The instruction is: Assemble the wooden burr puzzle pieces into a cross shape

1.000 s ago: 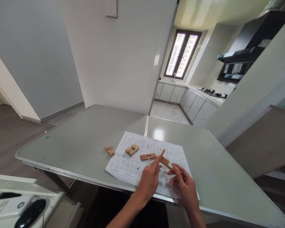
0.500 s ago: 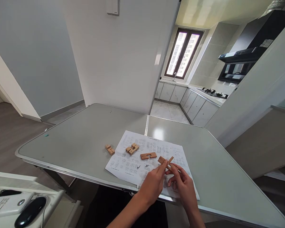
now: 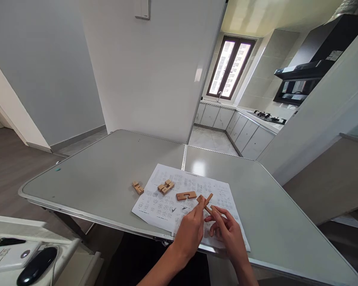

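Two hands meet low over the near part of the table, each with a small grip. The left hand (image 3: 190, 230) pinches between thumb and fingers where a narrow wooden strip (image 3: 209, 198) crosses a second wooden piece (image 3: 208, 209); the strip slants up toward the far right. The right hand (image 3: 228, 228) has thumb and forefinger closed on the near right end of that second piece, its other fingers curled loosely beneath. Fingertip holds of this kind presumably leave the crossing open to view and let the angle be finely adjusted; whether the two pieces interlock cannot be told, since the fingers cover the joint.

Just left of the grip, a notched plank (image 3: 186, 196) lies flat, its cut-out facing the near side, apparently kept within easy reach. Farther left is a block cluster (image 3: 166, 186) with an open gap in its middle. Both rest on a printed sheet (image 3: 164, 206), spread face up before the person, probably so its small diagrams can be consulted; the print is too fine to read. A single notched block (image 3: 138, 188) sits beyond the sheet's left edge, directly on the grey table (image 3: 98, 174), seemingly set aside from the pieces in use.
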The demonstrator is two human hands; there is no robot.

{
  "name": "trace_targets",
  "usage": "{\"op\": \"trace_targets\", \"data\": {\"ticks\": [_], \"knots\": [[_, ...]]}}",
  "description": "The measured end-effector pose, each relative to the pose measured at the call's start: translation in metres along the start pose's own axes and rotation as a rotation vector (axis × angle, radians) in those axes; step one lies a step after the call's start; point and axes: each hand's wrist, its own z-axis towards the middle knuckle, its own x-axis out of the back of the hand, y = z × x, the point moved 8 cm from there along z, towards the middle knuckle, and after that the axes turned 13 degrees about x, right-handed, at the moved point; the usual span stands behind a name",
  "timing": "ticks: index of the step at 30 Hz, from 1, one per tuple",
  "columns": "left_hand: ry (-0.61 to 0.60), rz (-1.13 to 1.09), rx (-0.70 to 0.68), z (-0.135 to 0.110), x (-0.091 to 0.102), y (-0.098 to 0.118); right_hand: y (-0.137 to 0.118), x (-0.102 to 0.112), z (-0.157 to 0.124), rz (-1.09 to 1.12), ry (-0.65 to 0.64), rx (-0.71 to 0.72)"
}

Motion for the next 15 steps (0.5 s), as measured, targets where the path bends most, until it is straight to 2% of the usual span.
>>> {"op": "trace_targets", "data": {"ticks": [15], "knots": [[-0.054, -0.033, 0.043, 0.0013, 0.0011, -0.0025, 0.0003, -0.0022, 0.0012, 0.026, -0.023, 0.012]]}}
